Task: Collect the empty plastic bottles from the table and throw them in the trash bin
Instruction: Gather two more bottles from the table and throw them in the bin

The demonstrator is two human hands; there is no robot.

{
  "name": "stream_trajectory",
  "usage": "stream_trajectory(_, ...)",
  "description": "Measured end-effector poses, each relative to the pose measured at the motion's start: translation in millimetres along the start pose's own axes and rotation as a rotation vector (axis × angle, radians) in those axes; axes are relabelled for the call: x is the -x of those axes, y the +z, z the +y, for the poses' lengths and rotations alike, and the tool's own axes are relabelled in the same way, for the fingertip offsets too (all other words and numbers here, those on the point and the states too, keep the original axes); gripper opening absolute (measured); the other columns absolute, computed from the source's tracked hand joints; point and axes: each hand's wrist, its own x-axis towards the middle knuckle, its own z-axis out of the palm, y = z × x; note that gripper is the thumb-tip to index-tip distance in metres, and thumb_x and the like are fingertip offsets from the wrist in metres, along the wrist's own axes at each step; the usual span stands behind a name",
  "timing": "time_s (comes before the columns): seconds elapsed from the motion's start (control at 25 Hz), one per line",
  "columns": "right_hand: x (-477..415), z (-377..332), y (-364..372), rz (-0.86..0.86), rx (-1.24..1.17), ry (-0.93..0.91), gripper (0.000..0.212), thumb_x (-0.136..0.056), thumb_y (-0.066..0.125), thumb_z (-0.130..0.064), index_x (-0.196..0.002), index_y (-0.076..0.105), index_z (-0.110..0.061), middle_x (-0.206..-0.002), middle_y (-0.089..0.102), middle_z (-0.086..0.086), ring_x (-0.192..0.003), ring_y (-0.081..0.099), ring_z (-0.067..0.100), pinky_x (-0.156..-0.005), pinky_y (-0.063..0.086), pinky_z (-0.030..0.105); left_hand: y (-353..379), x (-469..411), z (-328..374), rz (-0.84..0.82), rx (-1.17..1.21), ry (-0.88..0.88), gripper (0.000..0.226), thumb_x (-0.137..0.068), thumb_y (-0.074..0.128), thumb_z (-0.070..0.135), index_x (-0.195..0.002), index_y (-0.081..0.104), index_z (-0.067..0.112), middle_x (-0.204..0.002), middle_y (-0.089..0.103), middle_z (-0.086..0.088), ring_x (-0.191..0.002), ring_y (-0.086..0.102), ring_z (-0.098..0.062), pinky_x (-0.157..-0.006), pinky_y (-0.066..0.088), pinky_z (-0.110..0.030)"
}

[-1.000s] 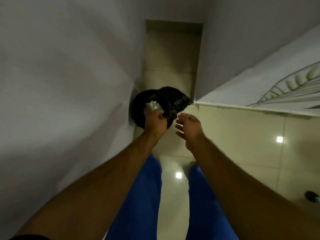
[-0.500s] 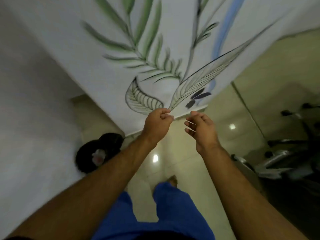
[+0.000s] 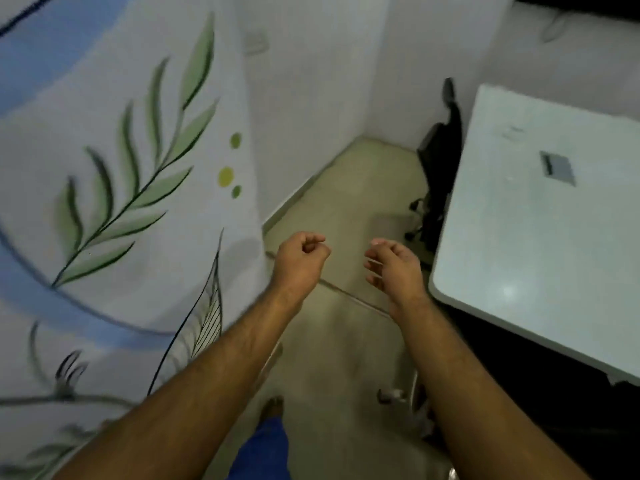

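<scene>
My left hand (image 3: 299, 259) is held out over the floor with its fingers curled into a loose fist and nothing in it. My right hand (image 3: 393, 265) floats beside it, fingers apart and slightly bent, holding nothing. A white table (image 3: 540, 237) stands at the right, just beyond my right hand. No plastic bottle shows on the part of the table in view. The trash bin is out of view.
A wall painted with green leaves and a blue band (image 3: 121, 188) fills the left. A black office chair (image 3: 438, 164) stands in the far corner beside the table. A grey panel (image 3: 557, 167) is set into the tabletop. Beige tiled floor (image 3: 346, 209) runs between wall and table.
The view has swung away from the black-lined bin, where my left hand was holding a bottle over it, towards the table. The bottle lay in the bin half a second ago; both hands hold nothing now.
</scene>
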Motion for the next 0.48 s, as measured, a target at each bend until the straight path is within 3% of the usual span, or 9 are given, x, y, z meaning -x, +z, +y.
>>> stream_trajectory(0.28, -163.0, -84.5, -26.3, 0.287, -0.038, -0.069, 0.017, -0.095, 0.060, -0.019, -0.107, 0.067, -0.010, -0.090, 0.066, 0.006, -0.081, 0.060, 0.018, -0.065, 0.052, 0.032, 124.4, -196.3, 70.8, -0.304, -0.043, 0.105, 0.018, -0.088, 0.065, 0.012, -0.105, 0.067, 0.012, -0.079, 0.061, 0.005, -0.068, 0.054, -0.007, -0.066, 0.044, -0.022)
stream_trajectory(0.48, -274.4, -128.6, -64.2, 0.454, -0.050, -0.051, 0.012, -0.097, 0.059, -0.023, -0.105, 0.066, -0.018, -0.096, 0.069, 0.004, -0.090, 0.065, 0.020, -0.083, 0.058, 0.038, 231.1, -317.8, 107.7, -0.461, -0.083, 0.120, 0.015, -0.088, 0.063, 0.012, -0.101, 0.067, 0.014, -0.078, 0.062, 0.004, -0.066, 0.051, -0.011, -0.063, 0.043, -0.023)
